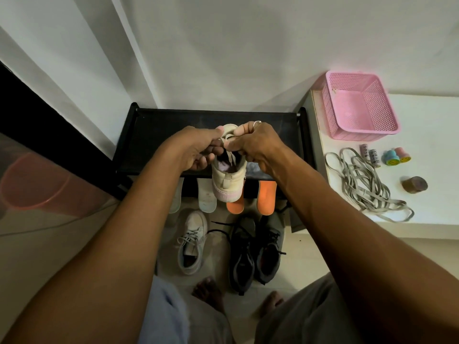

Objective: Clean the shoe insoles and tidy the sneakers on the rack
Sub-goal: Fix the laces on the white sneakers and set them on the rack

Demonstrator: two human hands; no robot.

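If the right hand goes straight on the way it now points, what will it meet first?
The cream sneaker, whose upper part the right hand pinches; just beyond it, probably the left hand, though depth is unclear.

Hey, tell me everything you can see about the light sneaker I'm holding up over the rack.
The cream sneaker looks like a high-top with a pale pink sole edge at the heel. It is held heel toward the camera, over the front edge of the black rack. The left hand and right hand pinch it by its pale laces near the tongue. Its opening shows a purplish lining.
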